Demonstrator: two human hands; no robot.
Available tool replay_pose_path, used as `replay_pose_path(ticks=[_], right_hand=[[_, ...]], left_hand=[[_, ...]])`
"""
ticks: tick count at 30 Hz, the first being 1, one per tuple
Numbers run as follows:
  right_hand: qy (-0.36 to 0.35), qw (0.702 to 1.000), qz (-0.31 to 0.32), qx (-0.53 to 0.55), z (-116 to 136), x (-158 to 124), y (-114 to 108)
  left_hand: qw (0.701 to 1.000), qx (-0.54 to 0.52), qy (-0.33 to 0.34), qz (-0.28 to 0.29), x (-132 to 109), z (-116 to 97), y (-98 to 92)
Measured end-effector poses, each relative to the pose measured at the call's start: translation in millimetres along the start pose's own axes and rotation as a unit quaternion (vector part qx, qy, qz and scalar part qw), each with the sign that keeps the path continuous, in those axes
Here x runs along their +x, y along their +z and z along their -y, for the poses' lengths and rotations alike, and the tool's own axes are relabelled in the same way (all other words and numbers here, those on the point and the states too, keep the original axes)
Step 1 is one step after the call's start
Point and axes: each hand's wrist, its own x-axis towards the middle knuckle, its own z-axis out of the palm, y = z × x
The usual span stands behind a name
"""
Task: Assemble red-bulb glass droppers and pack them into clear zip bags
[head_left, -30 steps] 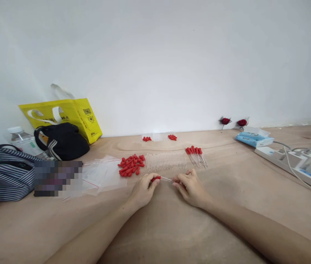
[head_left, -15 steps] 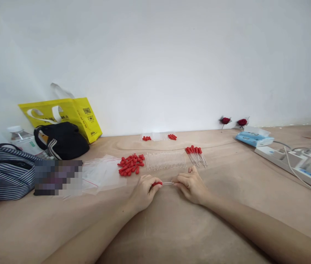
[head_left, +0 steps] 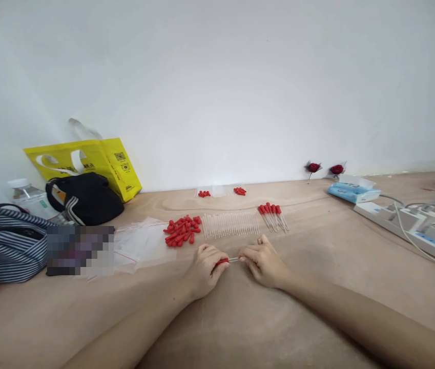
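My left hand (head_left: 208, 269) is closed around a red rubber dropper bulb (head_left: 222, 262). A thin clear dropper tube (head_left: 233, 260) runs from the bulb to my right hand (head_left: 263, 264), whose fingers pinch its other end. Where tube and bulb meet is partly covered by my left fingers. Beyond my left hand lies a pile of loose red bulbs (head_left: 182, 230). A row of clear tubes (head_left: 230, 224) lies side by side to the right of that pile. Farther right are several droppers with red bulbs fitted (head_left: 274, 217).
Clear plastic bags (head_left: 144, 243) lie left of the bulb pile. A striped bag (head_left: 9, 243), black pouch (head_left: 92, 200), bottle (head_left: 33, 197) and yellow bag (head_left: 115, 174) stand at left. At right are a tissue pack (head_left: 353, 192) and a power strip (head_left: 386, 218) with cables.
Both hands have drawn slightly closer together, and less of the tube shows between them. The view has shifted slightly.
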Motion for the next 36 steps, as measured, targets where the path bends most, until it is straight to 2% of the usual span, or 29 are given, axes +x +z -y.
replay_pose_path(ticks=[8,10,12,14,16,18,21,26,32,36], right_hand=[[-0.045,0.997,0.019,-0.055,1,7,-17],[-0.032,0.997,0.006,-0.076,-4,6,-19],[0.027,0.996,-0.029,-0.085,-14,6,-21],[0.127,0.985,-0.083,-0.087,-29,8,-22],[0.228,0.960,-0.127,-0.097,-46,11,-21],[0.294,0.938,-0.141,-0.120,-60,16,-20],[0.333,0.921,-0.129,-0.156,-72,26,-15],[0.337,0.915,-0.086,-0.204,-74,38,-6],[0.331,0.920,-0.055,-0.203,-75,37,-1],[0.351,0.916,-0.037,-0.190,-74,34,-1]], left_hand=[[1.000,0.022,-0.018,-0.008,6,4,-8.6],[0.998,0.038,-0.034,-0.031,5,8,-9.4],[0.994,0.061,-0.065,-0.069,4,14,-9.6],[0.988,0.079,-0.103,-0.089,2,21,-9.4],[0.983,0.085,-0.138,-0.083,2,27,-9.1],[0.981,0.084,-0.160,-0.070,2,31,-8.5],[0.981,0.087,-0.159,-0.064,2,32,-7.6],[0.979,0.106,-0.162,-0.069,2,32,-6.8],[0.973,0.130,-0.180,-0.065,2,32,-7.4],[0.958,0.163,-0.219,-0.085,4,32,-11.8]])
